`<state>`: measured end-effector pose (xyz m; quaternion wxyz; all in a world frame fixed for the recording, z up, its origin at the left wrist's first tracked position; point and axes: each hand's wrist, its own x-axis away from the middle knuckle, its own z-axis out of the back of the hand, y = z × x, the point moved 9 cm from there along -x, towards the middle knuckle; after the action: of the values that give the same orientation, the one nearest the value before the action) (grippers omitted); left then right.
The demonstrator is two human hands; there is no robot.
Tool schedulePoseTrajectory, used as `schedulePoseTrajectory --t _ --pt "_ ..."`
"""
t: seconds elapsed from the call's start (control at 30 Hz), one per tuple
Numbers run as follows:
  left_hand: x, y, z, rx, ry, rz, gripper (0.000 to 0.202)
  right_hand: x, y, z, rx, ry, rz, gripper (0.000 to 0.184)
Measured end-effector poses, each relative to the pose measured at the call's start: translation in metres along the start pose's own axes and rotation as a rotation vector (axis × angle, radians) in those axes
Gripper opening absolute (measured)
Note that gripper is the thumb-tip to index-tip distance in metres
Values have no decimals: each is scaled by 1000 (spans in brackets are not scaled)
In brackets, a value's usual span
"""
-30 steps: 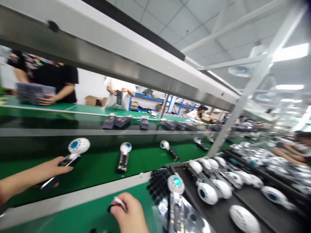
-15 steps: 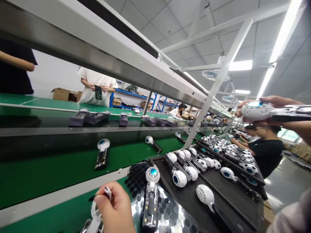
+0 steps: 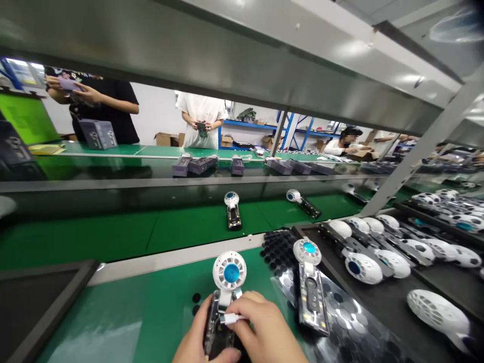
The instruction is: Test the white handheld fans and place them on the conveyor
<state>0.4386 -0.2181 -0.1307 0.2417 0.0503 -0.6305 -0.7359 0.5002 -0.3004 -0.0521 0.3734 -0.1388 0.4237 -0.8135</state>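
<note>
A small hand-held fan with a white round head, a blue centre and a clear handle lies on the green bench in front of me. My left hand is wrapped round its handle from the left. My right hand pinches a small white part against the handle just below the head. A second fan of the same kind lies to the right on a shiny sheet with black dots.
A black tray of several white fans stands at the right. More fans ride the green conveyor beyond the bench. A dark tray corner sits at the left. Other people stand across the line. A metal shelf hangs overhead.
The view has swung back down to the bench. A fan has come to lie in front of me, and both my hands have closed on its handle.
</note>
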Motion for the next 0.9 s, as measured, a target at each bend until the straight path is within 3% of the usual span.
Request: schedulePoseTrajectory --t 0.27,0.57,0.9 --pt "5 9 -1 -40 12 3 76 4 -3 -5 96 -21 -3 24" --pt "7 5 -1 -36 42 -8 74 6 -11 -9 179 -38 76 32" --pt "8 7 -1 -64 54 -3 75 4 -20 -9 282 -77 39 24"
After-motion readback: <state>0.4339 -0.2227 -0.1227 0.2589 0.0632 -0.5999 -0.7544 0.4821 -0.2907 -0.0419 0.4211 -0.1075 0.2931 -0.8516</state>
